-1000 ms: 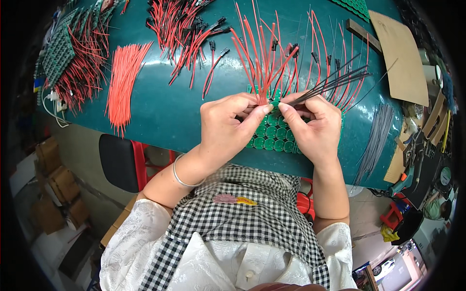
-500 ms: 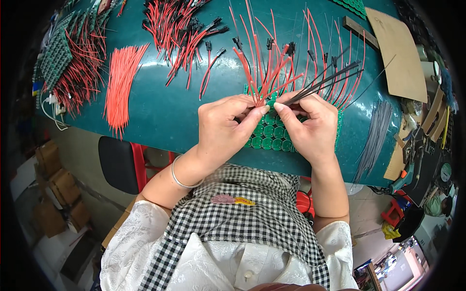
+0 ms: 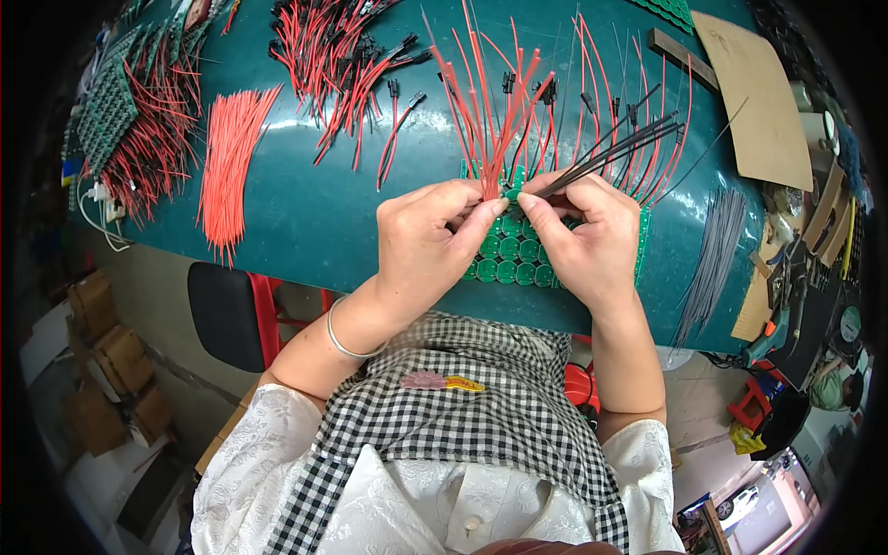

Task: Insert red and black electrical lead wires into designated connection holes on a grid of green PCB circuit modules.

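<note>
My left hand (image 3: 433, 239) is closed in a pinch on a bundle of red wires (image 3: 499, 153), which fan upward from the fingertips. Between thumb and fingers, my right hand (image 3: 592, 236) grips a bunch of black wires (image 3: 615, 153) slanting up to the right. Both sets of fingertips nearly meet over a green circuit board panel (image 3: 509, 250) made of round sections. Red and black wires rise from the panel's far part, some with black connectors (image 3: 548, 91). The wire ends at my fingertips are too small to make out.
On the green table (image 3: 324, 222) lie a pile of loose red wires (image 3: 239, 166) at left and black wires (image 3: 714, 259) at right. Connector leads (image 3: 342, 65) are heaped at the back. Wired panels (image 3: 116, 111) stand far left; a cardboard sheet (image 3: 754, 102) lies back right.
The red wire bundle in my left hand has swung more upright and closer together. My hands stay almost in place over the panel, still holding both bundles.
</note>
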Demonstrator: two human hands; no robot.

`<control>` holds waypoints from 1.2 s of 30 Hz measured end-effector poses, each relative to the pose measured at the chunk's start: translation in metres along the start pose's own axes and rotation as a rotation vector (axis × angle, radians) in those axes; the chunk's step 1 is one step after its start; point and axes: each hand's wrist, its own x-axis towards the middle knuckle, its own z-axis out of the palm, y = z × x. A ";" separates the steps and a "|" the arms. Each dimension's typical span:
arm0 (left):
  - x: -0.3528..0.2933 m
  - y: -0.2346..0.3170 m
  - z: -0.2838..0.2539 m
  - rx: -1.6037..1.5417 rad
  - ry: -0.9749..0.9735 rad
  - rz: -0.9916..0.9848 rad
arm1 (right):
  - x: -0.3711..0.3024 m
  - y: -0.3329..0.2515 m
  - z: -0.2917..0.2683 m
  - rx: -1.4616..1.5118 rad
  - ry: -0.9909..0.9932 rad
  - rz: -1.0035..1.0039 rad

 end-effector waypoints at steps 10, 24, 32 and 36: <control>-0.001 0.001 -0.003 0.043 -0.044 -0.008 | -0.001 0.001 0.003 -0.042 0.017 -0.046; -0.003 0.016 -0.018 -0.121 0.011 -0.070 | 0.004 -0.004 0.003 0.028 -0.026 0.062; 0.010 0.023 -0.002 -0.092 -0.145 -0.049 | -0.005 0.001 -0.022 0.119 0.069 0.107; 0.007 0.016 0.009 -0.123 -0.092 -0.113 | -0.010 0.005 -0.019 0.089 0.059 0.117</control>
